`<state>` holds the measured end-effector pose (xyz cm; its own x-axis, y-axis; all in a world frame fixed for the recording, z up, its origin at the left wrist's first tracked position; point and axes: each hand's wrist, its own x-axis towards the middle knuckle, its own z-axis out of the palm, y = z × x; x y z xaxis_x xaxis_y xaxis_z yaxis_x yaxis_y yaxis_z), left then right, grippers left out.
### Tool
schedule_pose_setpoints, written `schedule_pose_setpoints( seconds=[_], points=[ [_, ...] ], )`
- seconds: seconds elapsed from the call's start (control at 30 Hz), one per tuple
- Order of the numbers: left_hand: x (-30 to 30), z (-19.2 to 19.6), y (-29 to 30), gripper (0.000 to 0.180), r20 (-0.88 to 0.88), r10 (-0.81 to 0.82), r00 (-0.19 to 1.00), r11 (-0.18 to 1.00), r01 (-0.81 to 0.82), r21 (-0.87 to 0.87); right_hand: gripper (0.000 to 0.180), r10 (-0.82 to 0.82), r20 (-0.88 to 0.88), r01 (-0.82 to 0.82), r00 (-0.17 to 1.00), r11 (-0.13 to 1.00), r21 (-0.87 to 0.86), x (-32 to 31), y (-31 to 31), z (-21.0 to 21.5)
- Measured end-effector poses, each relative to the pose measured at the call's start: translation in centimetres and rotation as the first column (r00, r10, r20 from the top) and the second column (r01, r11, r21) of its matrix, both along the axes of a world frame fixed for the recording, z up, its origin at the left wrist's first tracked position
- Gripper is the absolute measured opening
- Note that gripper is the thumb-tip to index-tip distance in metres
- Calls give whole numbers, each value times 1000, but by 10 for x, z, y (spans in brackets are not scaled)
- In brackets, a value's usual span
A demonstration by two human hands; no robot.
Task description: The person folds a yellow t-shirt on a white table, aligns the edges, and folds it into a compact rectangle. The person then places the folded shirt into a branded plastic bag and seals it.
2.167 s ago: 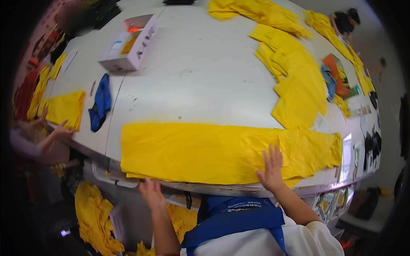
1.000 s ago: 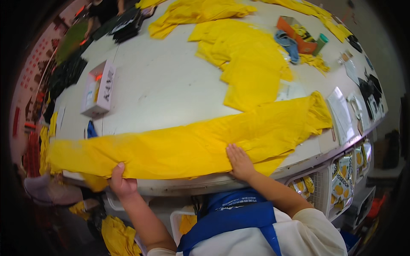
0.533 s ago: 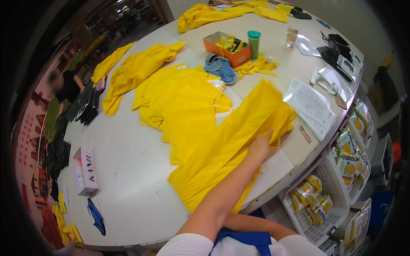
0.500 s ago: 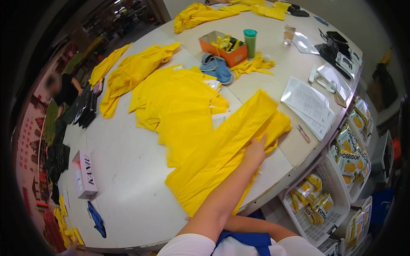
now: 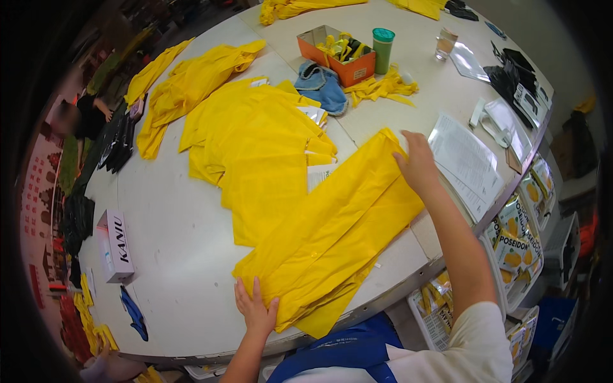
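Observation:
A long folded yellow garment (image 5: 325,249), thin and slightly shiny like a raincoat, lies slantwise on the white table before me. My left hand (image 5: 257,313) rests on its near left corner, fingers spread. At the far right end my right hand (image 5: 418,163) touches the edge, with thumb and fingers apart. Just left of the garment, several flat yellow pieces (image 5: 249,140) overlap in a fanned stack. White printed slips (image 5: 319,175) stick out from the stack's right side.
Beyond stand an orange box (image 5: 354,71), a green-lidded tumbler (image 5: 382,51) and a glass (image 5: 446,45). A denim cloth item (image 5: 322,89) lies nearby. Papers (image 5: 466,159) lie right; baskets of packets (image 5: 514,249) stand below the table edge. A white-purple box (image 5: 116,246) is left.
My right hand has moved from mid-garment to its far right end. My left hand has come out from under my right arm onto the near left corner. The garment's right part now lies flatter and narrower.

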<state>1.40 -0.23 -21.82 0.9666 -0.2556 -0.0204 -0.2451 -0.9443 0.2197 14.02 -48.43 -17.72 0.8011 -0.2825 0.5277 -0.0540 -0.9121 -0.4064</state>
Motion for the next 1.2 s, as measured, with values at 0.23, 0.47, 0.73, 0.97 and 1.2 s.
schedule_pose_setpoints(
  seconds=[0.23,0.47,0.73,0.97,1.2],
  points=[
    [-21,-52,5,73,-36,114,993,991,-116,-71,15,-69,-582,-191,811,908,-374,96,-21,-44],
    [-22,-60,4,77,-13,123,992,991,-122,45,11,66,-549,385,833,642,663,100,-86,-33],
    [-20,-53,5,76,-135,181,974,983,-181,8,30,480,-767,-183,426,876,447,-51,-29,-1],
    [-19,-54,9,74,-95,144,985,989,-147,-23,35,678,-733,-337,61,705,624,-48,19,-9],
    [-20,-54,9,73,-97,143,985,989,-145,-20,43,942,-321,-44,-96,318,947,-21,46,-23]
  ],
)
